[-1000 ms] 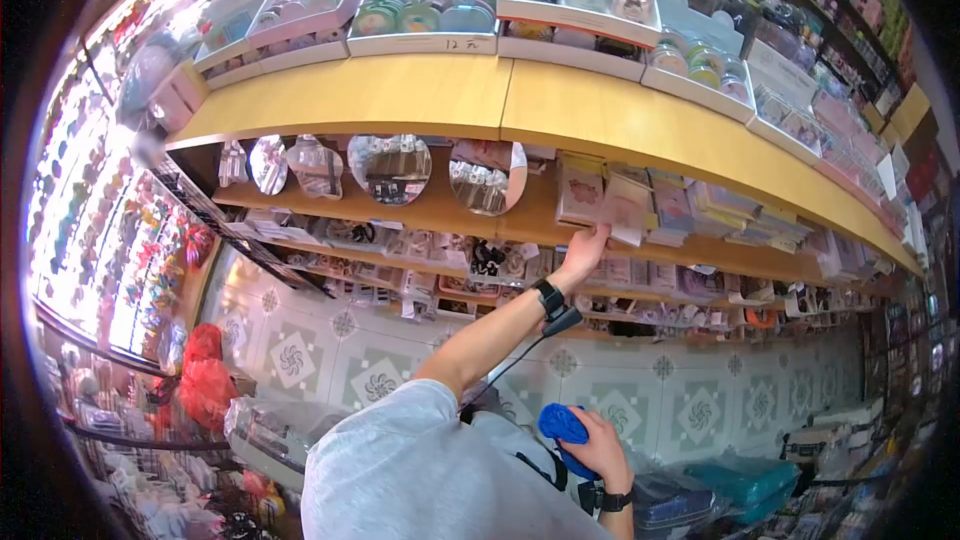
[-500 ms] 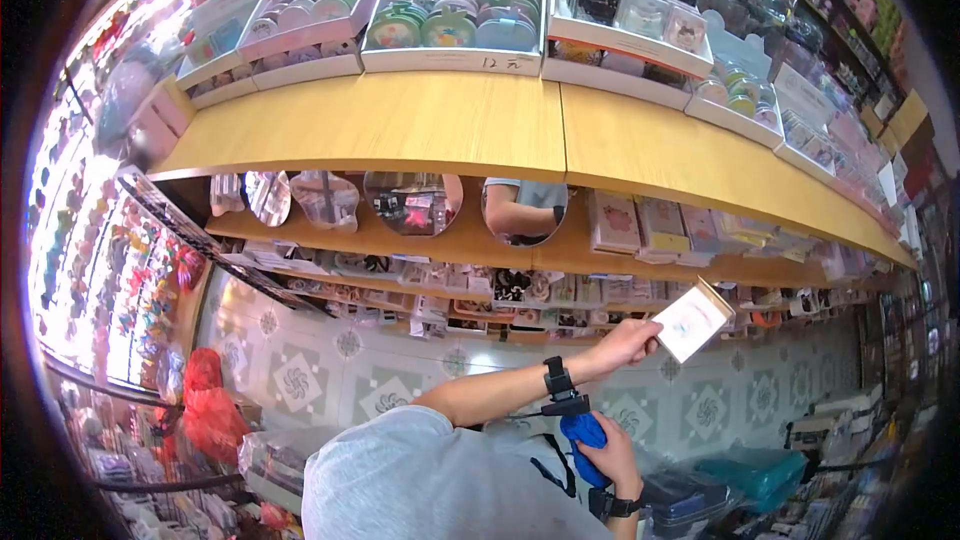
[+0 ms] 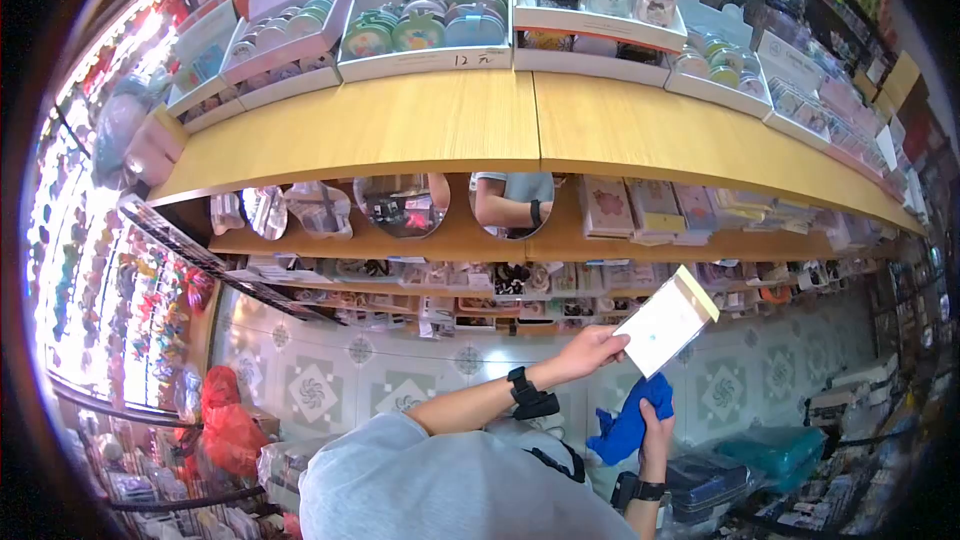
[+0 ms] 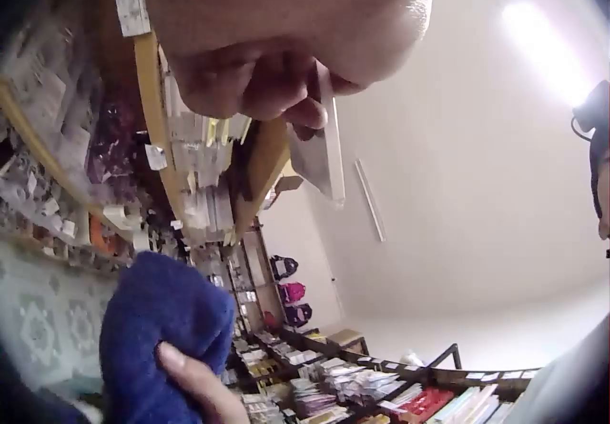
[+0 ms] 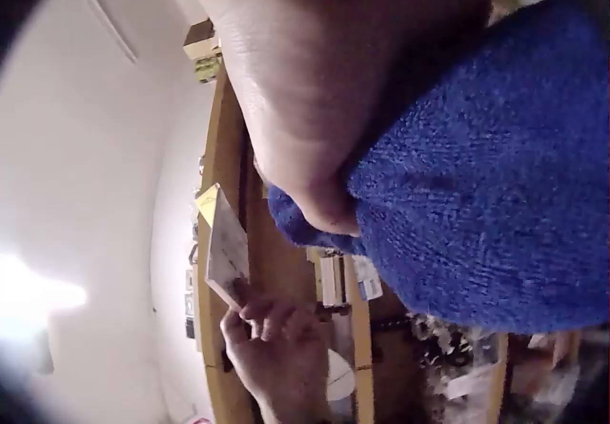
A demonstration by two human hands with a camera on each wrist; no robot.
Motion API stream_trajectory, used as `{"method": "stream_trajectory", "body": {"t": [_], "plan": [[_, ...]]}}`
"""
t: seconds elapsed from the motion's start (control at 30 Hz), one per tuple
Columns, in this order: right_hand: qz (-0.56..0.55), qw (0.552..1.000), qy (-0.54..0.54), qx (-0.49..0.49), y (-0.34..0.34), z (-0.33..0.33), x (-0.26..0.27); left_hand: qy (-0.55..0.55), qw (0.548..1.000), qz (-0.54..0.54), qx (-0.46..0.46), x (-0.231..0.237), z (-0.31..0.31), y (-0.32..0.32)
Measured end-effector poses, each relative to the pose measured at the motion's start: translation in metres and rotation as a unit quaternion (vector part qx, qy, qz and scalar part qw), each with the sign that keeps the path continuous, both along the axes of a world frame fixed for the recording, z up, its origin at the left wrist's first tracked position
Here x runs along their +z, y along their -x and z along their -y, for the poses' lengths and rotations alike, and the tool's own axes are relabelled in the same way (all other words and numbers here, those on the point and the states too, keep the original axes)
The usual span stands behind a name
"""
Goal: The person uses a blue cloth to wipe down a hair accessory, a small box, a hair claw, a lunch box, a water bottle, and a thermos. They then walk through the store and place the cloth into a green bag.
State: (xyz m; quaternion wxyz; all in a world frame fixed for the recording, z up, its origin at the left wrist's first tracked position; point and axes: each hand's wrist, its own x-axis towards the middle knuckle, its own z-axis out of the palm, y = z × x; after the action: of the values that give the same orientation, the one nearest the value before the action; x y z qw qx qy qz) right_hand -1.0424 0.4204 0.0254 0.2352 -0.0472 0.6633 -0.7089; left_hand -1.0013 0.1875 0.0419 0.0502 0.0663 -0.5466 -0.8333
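Observation:
My left hand pinches a thin white rectangular packet with a yellow strip along its far end, between thumb and fingers at one corner. It is held out in front of the shelves. Seen in the right wrist view, the packet is tilted nearly edge-on. Just below it my right hand grips a bunched blue cloth, whose upper end comes close to the packet's lower corner. The cloth has a towel-like weave in the right wrist view. In the left wrist view, the right thumb presses on the cloth.
Similar flat packets stand on the shelf under the wooden top, beside several mirrors. Boxes of cosmetic mirrors line that top. Lower shelves carry small packaged goods. A red plastic bag sits on the floor at left.
My left hand has drawn the packet off the shelf and back towards me. The right hand has raised the blue cloth beside it, and the cloth now spreads out more loosely.

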Motion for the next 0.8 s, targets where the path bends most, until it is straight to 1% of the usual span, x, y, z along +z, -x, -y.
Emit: {"method": "stream_trajectory", "body": {"t": [0.1,0.13,0.23,0.27,0.37,0.4,0.43,0.5,0.53,0.57,0.67,0.7,0.73,0.77,0.8], "plan": [[0.094,0.993,0.072,-0.028,0.006,0.018,0.01,0.044,0.999,0.021,0.01,-0.004,-0.006,-0.023],[0.1,0.991,0.089,-0.027,0.009,0.022,0.005,0.064,0.998,0.023,0.017,-0.004,-0.008,-0.03],[0.091,0.987,0.136,0.002,0.016,0.032,0.004,0.089,0.995,0.036,0.005,-0.003,-0.016,-0.04],[0.091,0.987,0.132,0.0,0.019,0.032,-0.007,0.092,0.995,0.039,0.013,-0.001,-0.022,-0.04],[0.047,0.991,0.125,0.026,0.035,0.027,-0.048,0.141,0.989,0.033,-0.017,-0.001,-0.031,-0.028],[0.03,0.989,0.139,0.044,0.034,0.026,-0.047,0.141,0.989,0.026,-0.016,0.0,-0.037,-0.022],[0.048,0.985,0.159,0.033,0.034,0.025,-0.049,0.168,0.985,0.031,-0.028,0.016,-0.041,-0.019],[0.081,0.976,0.201,0.012,0.035,0.021,-0.056,0.15,0.988,0.001,-0.033,0.032,-0.05,-0.009],[0.066,0.973,0.219,0.011,0.039,0.021,-0.065,0.159,0.987,-0.015,-0.035,0.04,-0.052,-0.002],[0.059,0.978,0.202,0.007,0.042,0.018,-0.073,0.166,0.985,-0.031,-0.038,0.049,-0.053,0.004],[0.029,0.987,0.16,-0.013,0.033,0.018,-0.045,0.164,0.984,-0.054,-0.05,0.059,-0.056,0.015],[0.05,0.977,0.208,-0.006,0.031,0.018,-0.03,0.16,0.984,-0.058,-0.054,0.06,-0.056,0.017],[0.071,0.965,0.254,0.001,0.028,0.017,-0.012,0.191,0.979,-0.02,-0.072,0.056,-0.052,0.019],[0.092,0.95,0.299,0.008,0.026,0.016,-0.002,0.18,0.981,-0.021,-0.064,0.053,-0.053,0.018],[0.088,0.962,0.257,-0.008,0.028,0.011,0.0,0.168,0.984,-0.021,-0.056,0.051,-0.054,0.014]]}}
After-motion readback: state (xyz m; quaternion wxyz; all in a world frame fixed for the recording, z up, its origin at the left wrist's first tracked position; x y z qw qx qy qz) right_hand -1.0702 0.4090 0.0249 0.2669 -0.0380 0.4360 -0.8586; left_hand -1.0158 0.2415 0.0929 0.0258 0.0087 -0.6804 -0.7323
